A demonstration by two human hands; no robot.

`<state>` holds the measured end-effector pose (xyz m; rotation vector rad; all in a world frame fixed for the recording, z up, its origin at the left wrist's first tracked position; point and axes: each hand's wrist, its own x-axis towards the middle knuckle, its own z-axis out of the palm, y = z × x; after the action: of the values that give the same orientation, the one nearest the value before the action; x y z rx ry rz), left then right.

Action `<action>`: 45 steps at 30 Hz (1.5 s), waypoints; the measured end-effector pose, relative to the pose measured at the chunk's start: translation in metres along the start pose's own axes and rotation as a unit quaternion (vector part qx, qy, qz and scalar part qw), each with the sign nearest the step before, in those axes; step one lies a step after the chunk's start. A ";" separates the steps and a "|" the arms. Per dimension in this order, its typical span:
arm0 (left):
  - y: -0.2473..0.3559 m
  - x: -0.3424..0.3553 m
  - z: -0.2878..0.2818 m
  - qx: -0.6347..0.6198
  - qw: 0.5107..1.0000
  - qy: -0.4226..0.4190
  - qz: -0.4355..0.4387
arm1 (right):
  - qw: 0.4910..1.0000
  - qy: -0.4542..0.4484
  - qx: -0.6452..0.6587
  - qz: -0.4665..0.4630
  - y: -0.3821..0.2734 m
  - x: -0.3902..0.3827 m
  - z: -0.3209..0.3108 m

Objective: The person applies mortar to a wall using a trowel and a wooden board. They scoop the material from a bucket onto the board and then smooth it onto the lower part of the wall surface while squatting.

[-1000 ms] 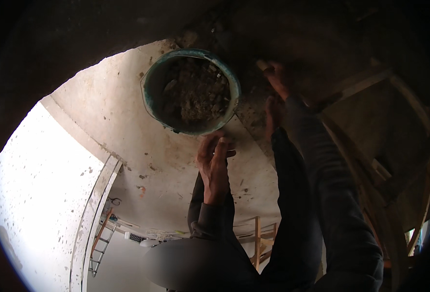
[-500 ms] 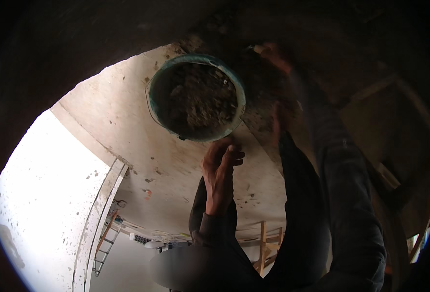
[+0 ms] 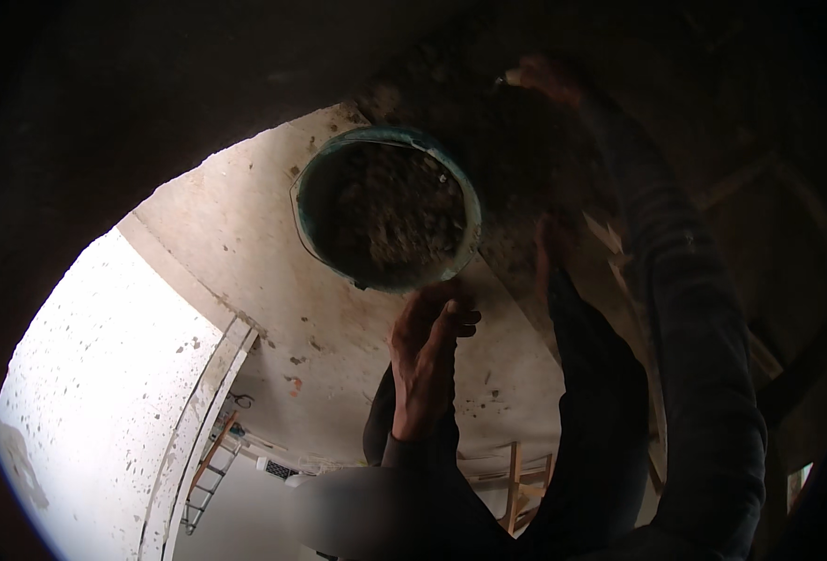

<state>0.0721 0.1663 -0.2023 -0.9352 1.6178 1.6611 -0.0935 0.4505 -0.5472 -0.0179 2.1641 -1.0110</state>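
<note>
Rising closer, the mortar pan (image 3: 385, 210) rides a co-worker's open hand (image 3: 425, 355); the person's right hand (image 3: 543, 77) reaches nearby, grip untellable in shadow.

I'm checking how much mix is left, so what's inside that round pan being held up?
The round pan holds a dark, lumpy, wet-looking mass that covers its bottom. The left hand touches its lower rim. What lies beneath the mass, and how deep it goes, cannot be seen.
</note>
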 end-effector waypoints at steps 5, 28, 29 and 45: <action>0.007 -0.005 0.001 0.002 1.000 0.004 -0.013 | 0.994 0.073 0.072 0.022 -0.038 -0.022 -0.029; 0.007 -0.002 0.012 0.028 0.999 -0.021 -0.025 | 0.973 0.224 -0.059 0.002 -0.034 -0.064 0.011; 0.008 -0.003 0.014 0.029 0.999 -0.015 -0.029 | 0.974 0.216 -0.058 0.026 -0.045 -0.075 0.006; -0.031 -0.004 -0.015 -0.040 0.983 0.158 0.090 | 0.911 0.342 -0.218 -0.078 -0.178 -0.258 0.038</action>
<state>0.1016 0.1530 -0.2159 -1.1696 1.9044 1.7791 0.0691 0.3797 -0.2860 -0.0554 3.0451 -0.6421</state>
